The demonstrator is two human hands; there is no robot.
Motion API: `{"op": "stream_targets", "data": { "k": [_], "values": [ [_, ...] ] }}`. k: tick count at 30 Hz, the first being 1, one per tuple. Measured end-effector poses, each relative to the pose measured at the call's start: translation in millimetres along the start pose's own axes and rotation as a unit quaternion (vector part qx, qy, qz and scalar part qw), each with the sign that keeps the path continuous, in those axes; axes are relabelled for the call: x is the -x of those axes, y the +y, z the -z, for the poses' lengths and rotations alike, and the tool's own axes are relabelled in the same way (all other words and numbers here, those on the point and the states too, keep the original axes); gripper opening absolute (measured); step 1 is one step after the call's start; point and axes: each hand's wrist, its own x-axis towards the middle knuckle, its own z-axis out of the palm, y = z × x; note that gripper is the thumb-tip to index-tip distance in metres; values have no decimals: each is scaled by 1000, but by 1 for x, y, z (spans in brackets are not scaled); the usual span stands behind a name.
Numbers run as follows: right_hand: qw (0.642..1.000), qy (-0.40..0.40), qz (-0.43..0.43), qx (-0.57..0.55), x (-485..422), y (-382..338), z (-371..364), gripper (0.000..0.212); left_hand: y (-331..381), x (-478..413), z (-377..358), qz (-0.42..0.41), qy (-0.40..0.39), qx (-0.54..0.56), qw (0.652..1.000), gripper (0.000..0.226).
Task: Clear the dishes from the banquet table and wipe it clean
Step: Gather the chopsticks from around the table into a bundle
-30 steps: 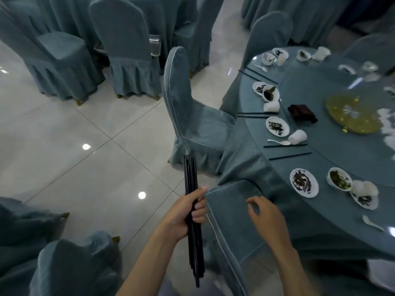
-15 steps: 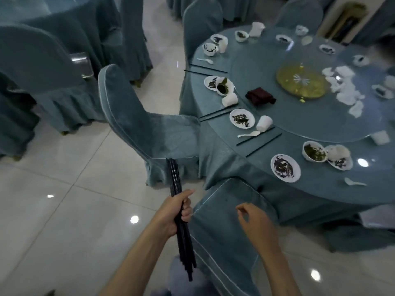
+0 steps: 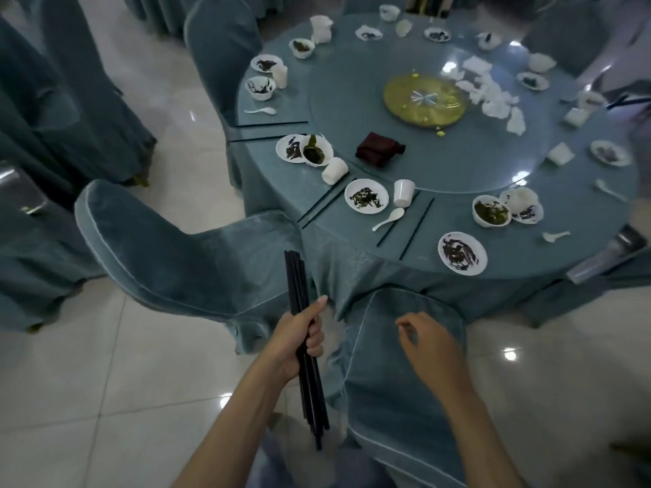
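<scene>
My left hand [image 3: 299, 338] grips a bundle of black chopsticks [image 3: 296, 276], held upright below the table's near edge. My right hand [image 3: 428, 341] hovers over a chair back with fingers loosely curled, holding nothing. The round banquet table [image 3: 352, 241] carries white plates with dark scraps [image 3: 462, 252], bowls [image 3: 491, 215], a tipped cup [image 3: 403, 193], a white spoon [image 3: 389, 220] and loose black chopsticks [image 3: 415, 228]. A dark red cloth [image 3: 378, 148] lies on the glass turntable [image 3: 440, 160] near a yellow dish [image 3: 424, 99] and crumpled napkins [image 3: 493, 96].
Blue-covered chairs stand around me: one [image 3: 197, 262] at the left of the table, one [image 3: 398, 382] right under my hands, another [image 3: 222, 47] at the far left. More covered tables and chairs line the left side. The floor is glossy white tile [image 3: 88, 382].
My view has swung right and forward, so the table now fills the upper frame. My left hand keeps the chopstick bundle; my right hand stays empty over the chair back.
</scene>
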Motion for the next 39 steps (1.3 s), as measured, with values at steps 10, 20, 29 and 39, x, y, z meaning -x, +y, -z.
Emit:
{"op": "stream_targets", "data": {
  "k": [10,20,29,39],
  "values": [
    [996,35,-84,16,-17,-80,-45,8,85,-22,79,26,-53,-56,997,52],
    [987,28,-157,4,-68,-82,-55,12,131,-69,72,61,-85,-95,990,51],
    [966,64,-237,-82,-190,-21,-59,12,150,-164,33,111,-46,-139,983,48],
    [927,40,-358,-106,-311,48,-59,74,191,-251,-57,129,3,-172,977,53]
  ]
}}
